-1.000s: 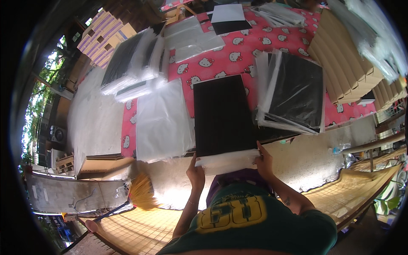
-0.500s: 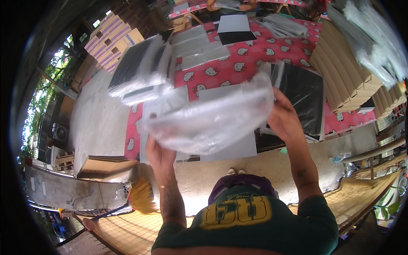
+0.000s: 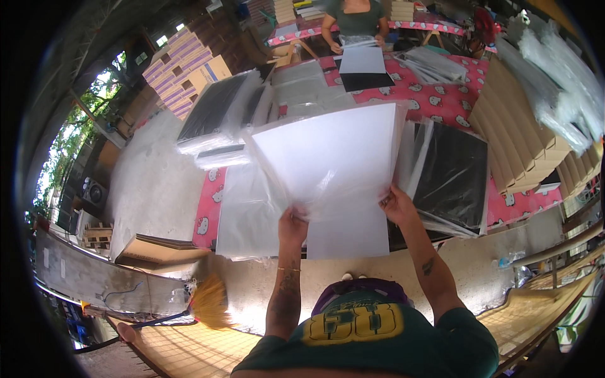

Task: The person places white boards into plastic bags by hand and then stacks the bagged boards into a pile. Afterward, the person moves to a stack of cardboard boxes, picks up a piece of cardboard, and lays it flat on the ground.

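Note:
A white sheet in a clear plastic sleeve [image 3: 331, 148] is held up over the table by its near edge. At its near left corner my left hand [image 3: 293, 225] is closed on the plastic, and my right hand [image 3: 397, 205] grips the near right corner. Beneath it, partly hidden, lies a plain white sheet [image 3: 348, 236] at the table's front edge. Flat clear plastic sleeves [image 3: 246, 217] lie next to my left hand. To the right of my right hand rests a pile of black sheets in clear plastic [image 3: 455, 176].
Bagged black sheets are stacked [image 3: 214, 107] at the table's left. Folded brown cardboard [image 3: 517, 132] and bundled plastic [image 3: 551, 82] stand right. Across the pink table [image 3: 435, 97], another person [image 3: 356, 25] holds plastic near a white sheet [image 3: 362, 61]. A broom [image 3: 211, 302] lies lower left.
The plastic sleeve, bunched and blurred before, is now spread flat with the white sheet showing in it. Both hands have moved closer together. More of the person across the table shows.

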Demonstrator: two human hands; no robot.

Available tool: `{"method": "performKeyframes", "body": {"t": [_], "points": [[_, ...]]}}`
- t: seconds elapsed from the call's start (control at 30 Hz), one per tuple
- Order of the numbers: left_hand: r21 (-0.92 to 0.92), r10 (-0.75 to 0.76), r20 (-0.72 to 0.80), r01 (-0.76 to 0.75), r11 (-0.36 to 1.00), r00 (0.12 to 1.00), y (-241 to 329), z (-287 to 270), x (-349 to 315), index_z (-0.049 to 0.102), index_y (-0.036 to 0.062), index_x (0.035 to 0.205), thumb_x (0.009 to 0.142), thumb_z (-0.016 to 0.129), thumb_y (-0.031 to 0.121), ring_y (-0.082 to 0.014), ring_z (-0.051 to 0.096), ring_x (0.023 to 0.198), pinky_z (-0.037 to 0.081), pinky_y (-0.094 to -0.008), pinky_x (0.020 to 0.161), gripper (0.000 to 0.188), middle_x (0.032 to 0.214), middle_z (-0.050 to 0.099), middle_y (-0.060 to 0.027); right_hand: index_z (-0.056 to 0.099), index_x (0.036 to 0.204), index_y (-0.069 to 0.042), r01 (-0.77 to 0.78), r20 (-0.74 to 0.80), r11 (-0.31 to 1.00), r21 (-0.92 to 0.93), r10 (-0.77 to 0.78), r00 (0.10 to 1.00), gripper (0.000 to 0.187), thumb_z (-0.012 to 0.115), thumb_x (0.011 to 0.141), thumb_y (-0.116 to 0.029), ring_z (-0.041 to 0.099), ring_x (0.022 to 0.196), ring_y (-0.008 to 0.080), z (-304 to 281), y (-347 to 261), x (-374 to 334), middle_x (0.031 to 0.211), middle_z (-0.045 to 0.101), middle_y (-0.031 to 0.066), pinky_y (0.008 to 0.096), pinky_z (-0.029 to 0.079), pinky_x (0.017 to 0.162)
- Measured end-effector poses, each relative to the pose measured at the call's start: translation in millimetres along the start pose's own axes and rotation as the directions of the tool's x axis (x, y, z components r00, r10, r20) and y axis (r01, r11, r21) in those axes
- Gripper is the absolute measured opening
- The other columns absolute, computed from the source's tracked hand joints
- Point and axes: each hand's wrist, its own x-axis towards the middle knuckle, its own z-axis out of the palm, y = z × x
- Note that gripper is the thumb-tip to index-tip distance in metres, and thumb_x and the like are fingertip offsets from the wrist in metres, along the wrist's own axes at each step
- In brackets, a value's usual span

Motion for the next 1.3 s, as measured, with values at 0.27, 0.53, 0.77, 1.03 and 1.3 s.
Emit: {"method": "performKeyframes", "body": {"t": [0.27, 0.53, 0.77, 1.03, 1.3], "points": [[0.388, 0.278, -0.143, -0.205, 0.899, 0.95, 3.0, 27.1, -22.6, 0.057, -0.0039, 0.105, 0.091, 0.048, 0.016, -0.0238, 0.058, 0.09, 0.046, -0.0349, 0.085, 0.025, 0.095, 0.062, -0.0113, 0.05, 0.117, -0.011, 0.069, -0.091, 0.991, 0.114, -0.059, 0.994, 0.024, 0.047, 0.096, -0.021, 0.053, 0.101, 0.0192, -22.1, 29.3, 24.7, 0.11, 0.055, 0.0062, 0.0391, 0.044, 0.088], [0.747, 0.387, 0.354, -0.506, 0.431, 0.852, 30.6, 68.9, -60.6, 0.06, -0.0026, 0.1, 0.087, 0.061, 0.008, -0.0114, 0.056, 0.084, 0.046, -0.0252, 0.076, 0.017, 0.096, 0.063, -0.0059, 0.056, 0.113, -0.009, 0.044, 0.081, 0.981, 0.19, -0.06, 0.995, 0.022, 0.05, 0.096, -0.02, 0.059, 0.101, 0.0164, 9.0, 8.8, -6.0, 0.109, 0.062, 0.0061, 0.0342, 0.047, 0.09], [0.552, 0.607, 0.159, -0.58, 0.599, 0.778, 70.1, 152.2, -69.6, 0.056, 0.0039, 0.095, 0.09, 0.061, 0.015, -0.0056, 0.048, 0.074, 0.038, -0.0221, 0.064, 0.014, 0.086, 0.057, 0.0011, 0.059, 0.106, -0.015, 0.092, 0.222, 0.986, 0.142, -0.122, 0.967, 0.017, 0.058, 0.092, -0.023, 0.057, 0.075, 0.0117, 29.6, 10.8, -32.9, 0.08, 0.061, -0.0013, 0.0308, 0.048, 0.077], [0.481, 0.532, 0.155, -0.533, 0.695, 0.833, 64.4, 161.7, -64.6, 0.055, 0.0054, 0.099, 0.092, 0.06, 0.018, -0.006, 0.05, 0.08, 0.043, -0.0246, 0.071, 0.015, 0.089, 0.058, 0.0004, 0.041, 0.133, -0.012, 0.123, 0.465, 0.937, 0.326, -0.272, 0.842, 0.046, 0.055, 0.093, -0.028, 0.048, 0.117, 0.0188, 88.6, 13.7, -87.0, 0.127, 0.051, 0.0053, 0.0361, 0.038, 0.1], [0.644, 0.065, 0.22, -0.195, 0.739, 0.973, -33.4, 157.3, -74.9, 0.058, 0.0008, 0.087, 0.095, 0.05, 0.04, -0.0156, 0.061, 0.062, 0.053, -0.028, 0.062, 0.041, 0.078, 0.063, -0.0075, 0.041, 0.129, -0.002, 0.561, 0.127, 0.728, 0.394, -0.648, 0.751, 0.04, 0.051, 0.095, -0.021, 0.053, 0.115, 0.0227, 79.9, -33.7, -57.6, 0.126, 0.051, 0.0124, 0.0379, 0.042, 0.102]]}}
